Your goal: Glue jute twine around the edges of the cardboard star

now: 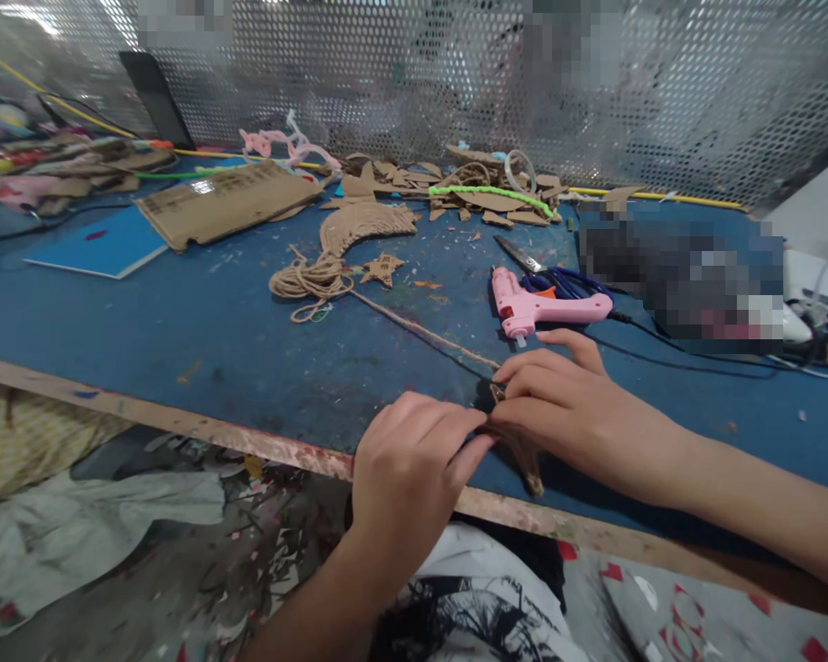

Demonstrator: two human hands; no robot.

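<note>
My left hand (414,469) pinches the edge of a small brown piece with pointed ends (524,457), apparently cardboard, near the table's front edge. My right hand (580,405) is closed over the same piece from the other side, hiding much of it. A strand of twine (420,326) runs from a loose twine bundle (307,280) to the fingertips of my right hand. Beside the bundle lies a cardboard star (383,269) with writing on it. Behind it is a crescent (365,223) covered in twine. A pink glue gun (517,308) rests just beyond my right hand.
Scissors with blue handles (562,280) lie behind the glue gun, whose black cord runs right. Cardboard scraps (483,188) line the back by a perforated metal screen (414,83). A cardboard sheet (227,202) and blue board (103,241) are at left.
</note>
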